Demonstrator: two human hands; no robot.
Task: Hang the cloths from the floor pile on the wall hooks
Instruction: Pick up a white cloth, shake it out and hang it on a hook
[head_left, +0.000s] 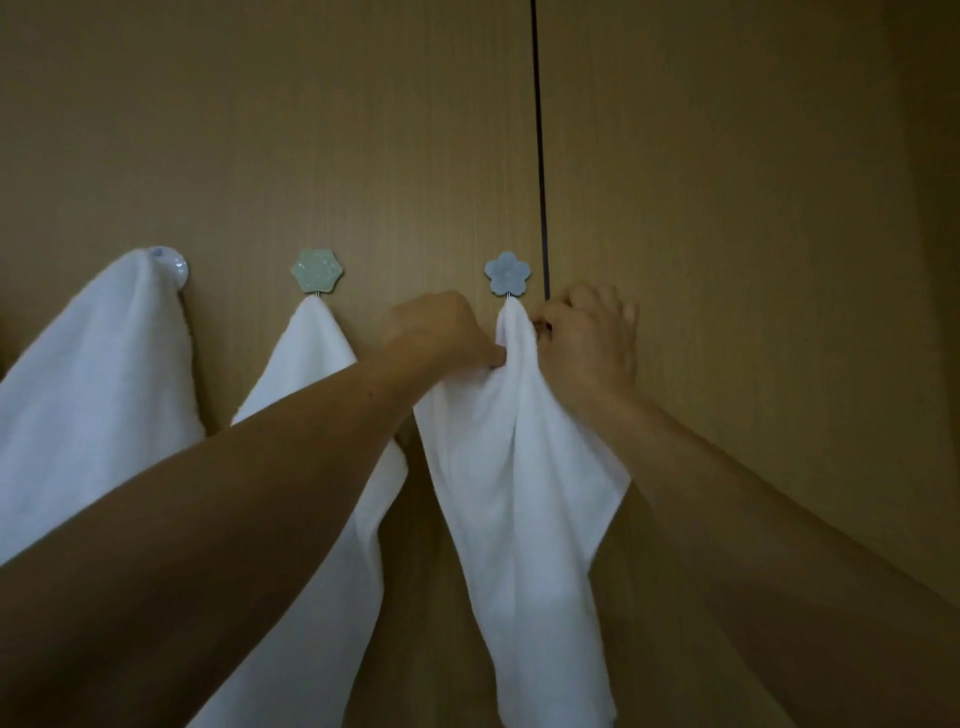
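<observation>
Head view, inspected remotely: I note three white cloths on a brown wooden wall (727, 208). First cloth (98, 353) hangs from a round hook (174, 266); second cloth (317, 358) from a green hexagonal hook (317, 270). Third cloth (519, 467) peaks at the blue flower hook (507, 273). Left hand (441, 332) pinches it just below the hook; right hand (592, 338) grips its other side.
</observation>
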